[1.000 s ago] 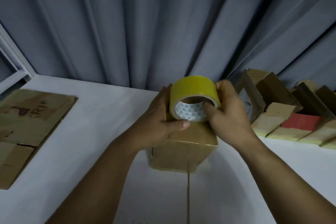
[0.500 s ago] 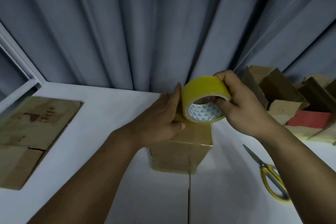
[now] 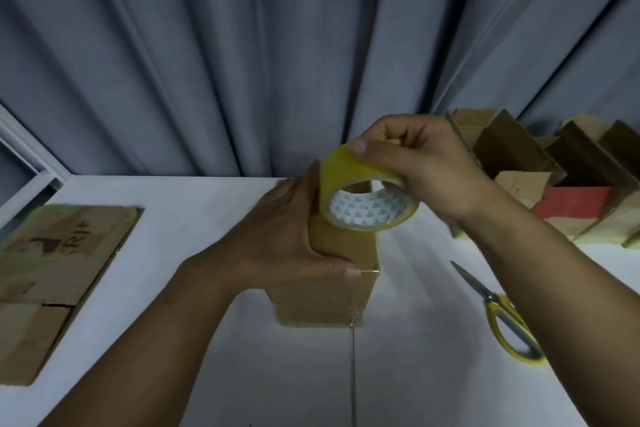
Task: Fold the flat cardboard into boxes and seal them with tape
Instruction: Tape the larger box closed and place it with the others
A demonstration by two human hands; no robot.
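A small folded cardboard box point(image 3: 341, 291) stands on the white table point(image 3: 194, 204) in the middle. My left hand point(image 3: 284, 236) grips its left side, thumb lying across the top front edge. My right hand point(image 3: 419, 163) holds a yellow tape roll point(image 3: 360, 194) above the box's top, thumb on the roll's outer face and fingers inside the core. A strip of tape runs from the roll down onto the box top.
Flat cardboard sheets point(image 3: 52, 263) lie at the table's left edge. Yellow-handled scissors point(image 3: 502, 315) lie to the right of the box. Several folded boxes point(image 3: 540, 180) are piled at the back right, one with a red face. Grey curtains hang behind.
My right hand has lifted the tape roll up and to the right, drawing tape off it. My left hand has slid down to clamp the box's side and front edge.
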